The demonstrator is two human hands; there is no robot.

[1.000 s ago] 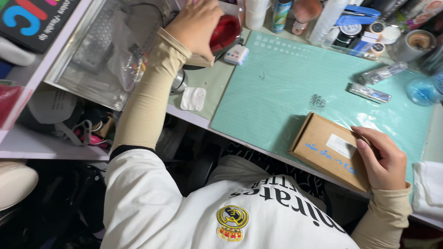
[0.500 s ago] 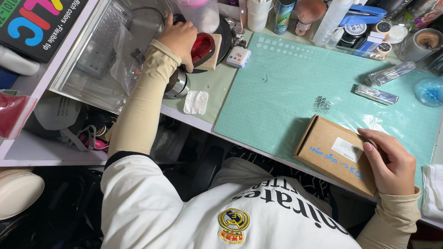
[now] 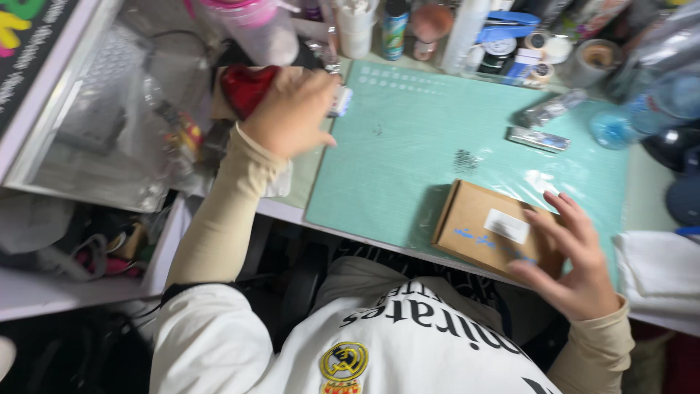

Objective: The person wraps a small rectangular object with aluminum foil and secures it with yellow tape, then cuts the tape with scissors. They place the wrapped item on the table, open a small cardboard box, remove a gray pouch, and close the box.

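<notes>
The left hand [image 3: 292,109] is closed around a red thing [image 3: 246,87], just past the far left corner of the green mat [image 3: 437,153]. It is too blurry to tell what the red thing is. The right hand [image 3: 572,255] lies open on a brown box [image 3: 488,228], with its fingers spread over the box's right end. The box sits flat on the near edge of the mat. A small silver pack [image 3: 538,138] lies on the mat, farther back than the box. Bottles and jars [image 3: 467,33] stand along the mat's far edge.
</notes>
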